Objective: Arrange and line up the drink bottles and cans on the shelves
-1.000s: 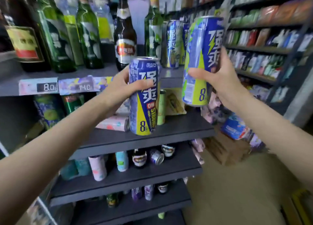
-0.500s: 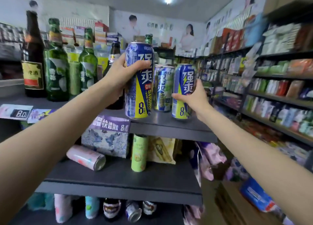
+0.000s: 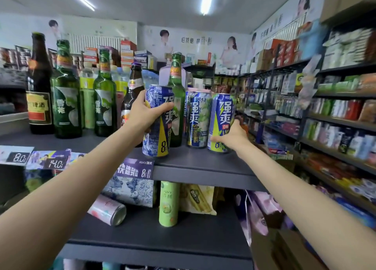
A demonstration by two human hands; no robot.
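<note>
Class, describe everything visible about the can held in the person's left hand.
The blue can is a tall metal drink can, printed in blue and white with large white characters, a yellow wedge and an "8" near its base. It stands almost upright, tilted slightly, at the front edge of the top shelf, its base at or just above the surface. The left hand wraps its upper half. A green bottle stands right behind it.

Three blue cans (image 3: 199,119), five upright bottles (image 3: 66,98), two hands (image 3: 142,115).

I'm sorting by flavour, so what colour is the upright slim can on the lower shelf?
Light green slim can, seen in the head view.
</note>
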